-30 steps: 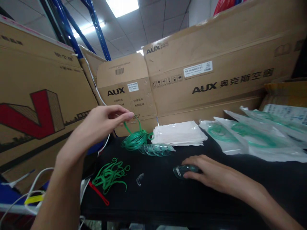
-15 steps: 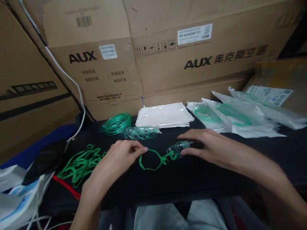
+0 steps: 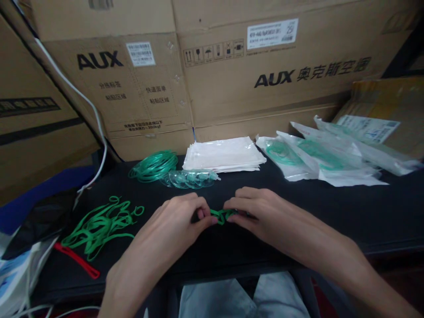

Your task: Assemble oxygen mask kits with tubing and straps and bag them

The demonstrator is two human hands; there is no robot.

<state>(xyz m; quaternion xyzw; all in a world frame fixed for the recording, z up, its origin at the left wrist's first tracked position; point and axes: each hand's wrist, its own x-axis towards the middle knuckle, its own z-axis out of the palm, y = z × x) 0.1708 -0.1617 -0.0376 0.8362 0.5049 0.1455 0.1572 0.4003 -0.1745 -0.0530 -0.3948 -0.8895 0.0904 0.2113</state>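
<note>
A short stretch of green elastic strap runs between my two hands, low over the black table. At its left end, the thumb and fingers of my left hand are pinched on it. My right hand closes on the strap's other end, fingertips close to the left ones. The clear plastic mask that the strap is tied to is hidden behind my right hand. Left of my left forearm lies a tangled heap of green straps. Several clear masks lie in a nested row beyond my hands.
Coiled green tubing sits behind the masks, beside a stack of white pouches. Filled pouches lie at right. A red strap, a black pouch and a white cable are at left. Cardboard boxes wall the back.
My right hand has moved left and gone from the mask to the strap. The open strap loop is now bunched between both hands, which are closer together. The view has shifted slightly.
</note>
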